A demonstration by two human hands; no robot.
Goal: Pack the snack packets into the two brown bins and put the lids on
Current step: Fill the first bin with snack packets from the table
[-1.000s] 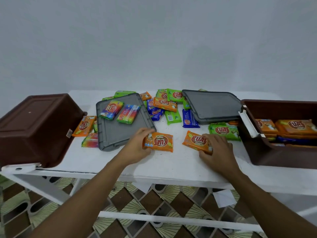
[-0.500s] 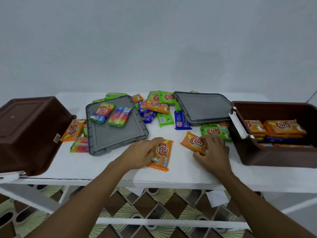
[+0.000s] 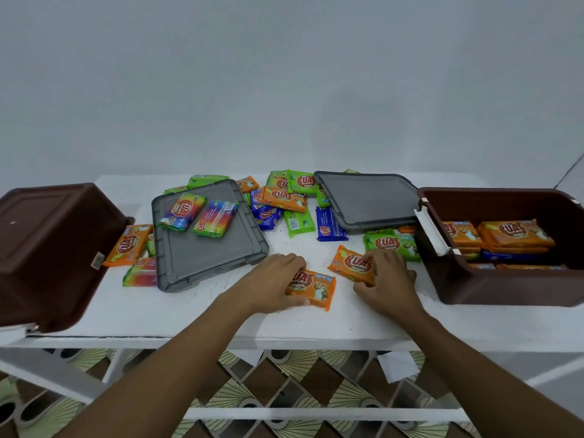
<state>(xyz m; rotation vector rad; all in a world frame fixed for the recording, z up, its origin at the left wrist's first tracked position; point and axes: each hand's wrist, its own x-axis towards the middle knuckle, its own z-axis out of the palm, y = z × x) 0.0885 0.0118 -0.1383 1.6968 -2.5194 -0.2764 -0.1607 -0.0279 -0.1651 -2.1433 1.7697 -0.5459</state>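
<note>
My left hand [image 3: 274, 281] grips an orange snack packet [image 3: 316, 288] lying flat near the table's front edge. Just to its right, my right hand [image 3: 388, 279] holds a second orange packet [image 3: 350, 263]. An open brown bin [image 3: 505, 279] at the right holds several orange and blue packets. A second brown bin [image 3: 47, 248] lies tipped on its side at the left edge. Two grey lids [image 3: 205, 245] [image 3: 366, 200] lie flat on the table. The left lid carries two rainbow packets [image 3: 199, 214]. Green, blue and orange packets [image 3: 284, 203] are scattered between the lids.
The white table [image 3: 189, 308] stands against a plain grey wall. An orange packet [image 3: 128, 245] and a rainbow packet [image 3: 140, 273] lie between the tipped bin and the left lid. A green packet [image 3: 390, 243] rests beside the right bin. Patterned floor shows below.
My left hand turned its orange packet from upright back to lying sideways and closed around it. My right hand shifted slightly over the other orange packet. The view drifted a little.
</note>
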